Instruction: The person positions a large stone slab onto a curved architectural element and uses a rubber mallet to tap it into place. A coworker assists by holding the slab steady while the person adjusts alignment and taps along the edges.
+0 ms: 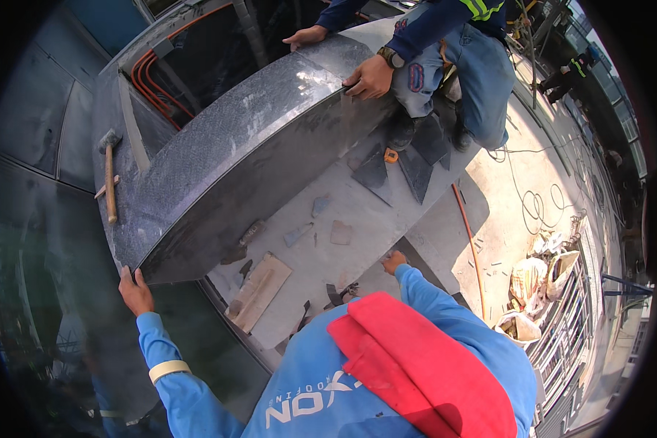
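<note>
My left hand (136, 292) grips the lower left corner of a long, curved grey speckled panel (237, 128), which has a dark vertical face (248, 197). My right hand (393, 261) is closed at the edge of a pale grey board (343, 212) below it. A co-worker's left hand (306, 36) and right hand (369, 77) hold the panel's far end. A wooden-handled mallet (110, 182) lies near the panel's left end. A red cloth (409, 358) hangs over my blue shirt.
Dark offcuts (416, 171) and an orange tape measure (391, 155) lie by the co-worker's boots. A plank (259, 292) lies below the panel. Rightward are an orange pipe (471, 248), cable coils, sacks (529, 281) and metal bars. Glass panels (44, 255) line the left.
</note>
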A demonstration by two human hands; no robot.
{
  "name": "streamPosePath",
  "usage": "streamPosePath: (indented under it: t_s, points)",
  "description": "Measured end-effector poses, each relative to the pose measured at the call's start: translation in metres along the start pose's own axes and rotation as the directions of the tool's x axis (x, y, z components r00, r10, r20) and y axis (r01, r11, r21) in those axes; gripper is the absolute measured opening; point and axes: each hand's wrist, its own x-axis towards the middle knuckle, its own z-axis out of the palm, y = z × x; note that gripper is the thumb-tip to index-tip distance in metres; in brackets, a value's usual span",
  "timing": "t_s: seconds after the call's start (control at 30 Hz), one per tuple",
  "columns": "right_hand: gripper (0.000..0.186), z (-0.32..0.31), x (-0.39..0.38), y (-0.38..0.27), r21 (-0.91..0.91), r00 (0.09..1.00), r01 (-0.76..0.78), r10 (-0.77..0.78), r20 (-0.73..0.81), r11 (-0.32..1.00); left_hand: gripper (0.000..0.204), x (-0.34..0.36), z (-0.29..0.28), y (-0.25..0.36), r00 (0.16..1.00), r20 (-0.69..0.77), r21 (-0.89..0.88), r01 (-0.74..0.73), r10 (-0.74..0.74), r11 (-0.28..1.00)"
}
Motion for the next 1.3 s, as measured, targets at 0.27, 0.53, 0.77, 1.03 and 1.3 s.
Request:
streamPosePath:
  t_s: [0.27, 0.53, 0.77, 1.03, 1.3]
  points:
    - [0.053, 0.005, -0.096, -0.081, -0.254, 0.954, 0.294, -0.297, 0.025, 0.922, 0.043, -0.014, 0.019, -0.007, 0.971, -0.212, -0.029, -0.118, 0.109, 0.993]
    - [0.053, 0.009, -0.149, -0.048, -0.371, 0.952, 0.244, -0.295, -0.086, 0.896, 0.041, -0.017, 0.031, -0.014, 0.938, -0.322, -0.054, -0.153, 0.127, 0.987]
    - [0.048, 0.021, -0.171, -0.001, -0.451, 0.967, 0.219, -0.256, -0.021, 0.865, 0.04, -0.019, 0.037, -0.014, 0.932, -0.342, -0.036, -0.144, 0.123, 0.989]
    - [0.054, 0.025, -0.166, -0.056, -0.449, 0.951, 0.302, -0.299, 0.081, 0.841, 0.04, -0.02, 0.03, -0.015, 0.936, -0.325, -0.02, -0.151, 0.137, 0.988]
    - [0.049, -0.056, -0.201, -0.354, -0.179, 0.517, 0.819, -0.836, -0.182, 0.545, 0.03, -0.013, 0.016, -0.018, 0.935, -0.333, -0.058, -0.146, 0.119, 0.988]
